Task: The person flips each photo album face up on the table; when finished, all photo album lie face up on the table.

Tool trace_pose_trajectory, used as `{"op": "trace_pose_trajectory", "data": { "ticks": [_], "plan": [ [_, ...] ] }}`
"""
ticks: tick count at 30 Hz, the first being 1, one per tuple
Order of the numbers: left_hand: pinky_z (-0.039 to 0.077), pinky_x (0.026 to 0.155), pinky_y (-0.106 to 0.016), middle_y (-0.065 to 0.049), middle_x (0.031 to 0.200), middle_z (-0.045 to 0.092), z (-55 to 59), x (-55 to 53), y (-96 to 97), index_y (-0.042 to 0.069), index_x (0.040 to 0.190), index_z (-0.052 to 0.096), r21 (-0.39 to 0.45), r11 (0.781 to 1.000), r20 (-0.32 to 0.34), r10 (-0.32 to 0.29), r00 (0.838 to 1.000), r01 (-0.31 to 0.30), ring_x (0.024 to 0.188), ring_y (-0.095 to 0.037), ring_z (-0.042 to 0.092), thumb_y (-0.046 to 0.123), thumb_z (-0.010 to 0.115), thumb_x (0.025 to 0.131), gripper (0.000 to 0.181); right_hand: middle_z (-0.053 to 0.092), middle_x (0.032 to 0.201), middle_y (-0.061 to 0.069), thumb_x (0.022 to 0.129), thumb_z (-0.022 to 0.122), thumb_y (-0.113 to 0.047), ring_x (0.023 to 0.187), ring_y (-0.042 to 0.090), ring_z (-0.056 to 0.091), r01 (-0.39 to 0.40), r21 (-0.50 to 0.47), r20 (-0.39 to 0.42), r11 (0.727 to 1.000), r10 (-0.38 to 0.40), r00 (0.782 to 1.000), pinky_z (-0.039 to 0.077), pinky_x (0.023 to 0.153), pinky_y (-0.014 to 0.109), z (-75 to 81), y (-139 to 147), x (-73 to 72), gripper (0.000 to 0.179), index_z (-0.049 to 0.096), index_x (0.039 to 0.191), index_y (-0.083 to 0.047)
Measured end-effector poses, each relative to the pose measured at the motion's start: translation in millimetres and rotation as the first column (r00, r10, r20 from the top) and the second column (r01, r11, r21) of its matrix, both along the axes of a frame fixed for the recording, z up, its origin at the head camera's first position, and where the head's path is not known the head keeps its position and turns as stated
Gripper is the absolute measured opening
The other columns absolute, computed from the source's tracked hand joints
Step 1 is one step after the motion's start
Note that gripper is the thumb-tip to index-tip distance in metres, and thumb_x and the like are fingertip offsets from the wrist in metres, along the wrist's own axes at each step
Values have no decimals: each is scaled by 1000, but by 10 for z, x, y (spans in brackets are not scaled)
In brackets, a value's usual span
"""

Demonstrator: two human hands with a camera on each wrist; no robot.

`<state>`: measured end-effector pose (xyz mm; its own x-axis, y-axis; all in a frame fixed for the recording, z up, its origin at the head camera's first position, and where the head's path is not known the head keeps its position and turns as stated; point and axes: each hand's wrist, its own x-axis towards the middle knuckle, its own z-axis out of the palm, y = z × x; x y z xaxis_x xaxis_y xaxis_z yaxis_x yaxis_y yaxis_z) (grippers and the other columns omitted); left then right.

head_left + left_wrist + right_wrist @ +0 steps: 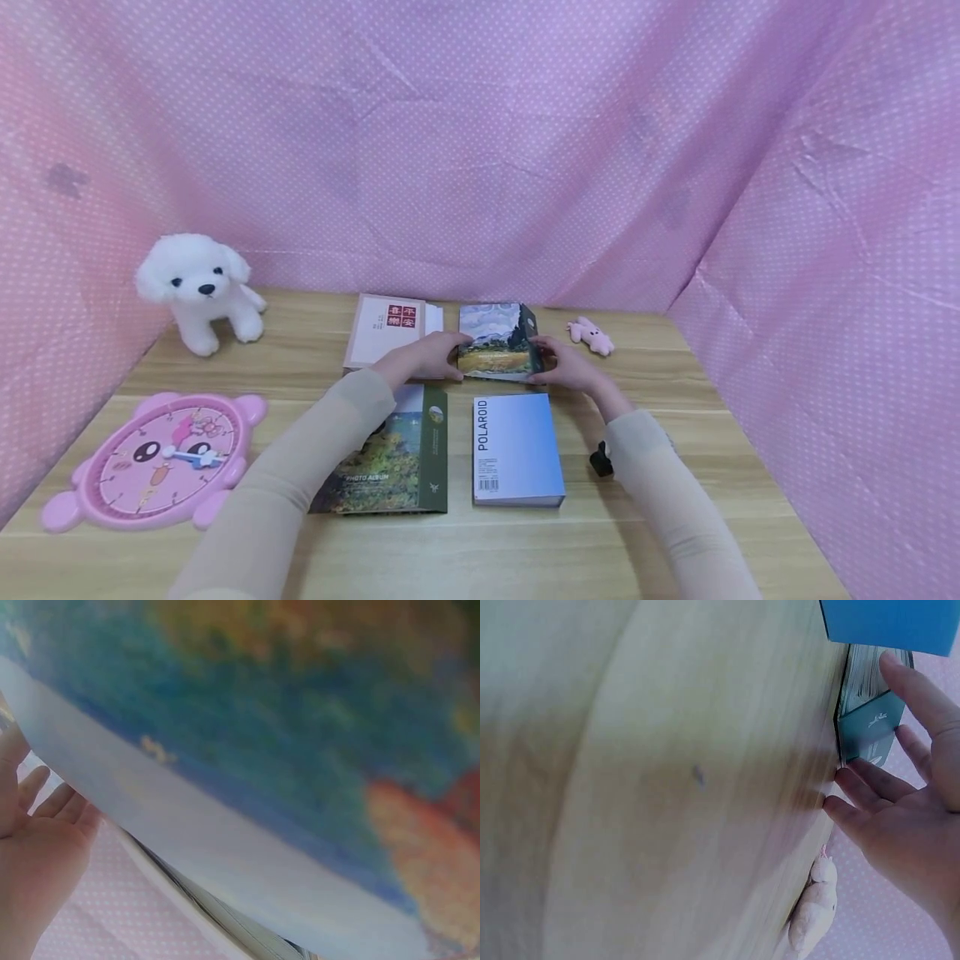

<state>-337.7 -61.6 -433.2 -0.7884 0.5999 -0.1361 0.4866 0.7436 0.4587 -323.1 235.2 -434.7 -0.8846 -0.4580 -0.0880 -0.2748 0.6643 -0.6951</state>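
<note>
A small photo album (491, 343) with a painted landscape cover lies at the back of the table. My left hand (433, 355) is at its left side, fingertips by the edge and thumb lower down. At the right side, my right hand (567, 365) touches the dark green spine side; the right wrist view shows its fingers spread and the thumb against the page edges of the album (871, 712). In the left wrist view the left hand (49, 840) has relaxed fingers, partly hidden behind a large painted album cover (247, 750) close to the camera.
In front lie a blue Polaroid album (517, 450) and a larger painted photo album (405, 454), partly under the left sleeve. A white album (378, 329) with red characters is at back left. Around them are a pink toy clock (161, 462), white plush dog (198, 287) and small pink plush (592, 335).
</note>
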Motion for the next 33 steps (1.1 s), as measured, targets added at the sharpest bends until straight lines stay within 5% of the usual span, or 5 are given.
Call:
{"op": "trace_pose_trajectory", "data": {
  "ticks": [8, 17, 25, 33],
  "plan": [
    [31, 112, -41, -12, 144, 43, 17, 24, -4, 6, 144, 38, -51, 999, -2, 16, 1000, -16, 133, -29, 39, 33, 71, 85, 72, 45, 138, 24, 82, 73, -36, 124, 36, 46, 25, 123, -41, 992, -20, 999, 40, 104, 49, -7, -31, -14, 83, 30, 146, -2],
    [34, 111, -42, -12, 142, 46, 23, 32, -10, 6, 143, 40, -28, 999, 17, 23, 1000, -22, 132, -28, 41, 29, 72, 84, 70, 36, 143, 25, 86, 69, -29, 129, 40, 40, 46, 14, 23, 999, -46, 999, 39, 104, 51, 33, -40, -16, 83, 21, 150, -9],
    [29, 113, -42, -11, 147, 40, 42, 35, 20, 10, 147, 34, 13, 999, 105, 29, 994, -30, 136, -28, 36, 31, 71, 85, 74, 35, 144, 26, 83, 72, -27, 130, 43, 37, 72, -55, 9, 996, -71, 997, 39, 104, 51, 68, -33, 0, 84, 24, 149, -8],
    [41, 103, -41, -11, 139, 48, 40, 39, 92, 11, 144, 38, 103, 995, 111, 3, 994, -15, 112, -29, 55, 28, 72, 84, 71, 44, 138, 23, 80, 74, -28, 127, 40, 43, 87, -58, -68, 995, -91, 994, 43, 101, 50, 131, -45, 25, 80, 33, 146, -9]
  ]
}}
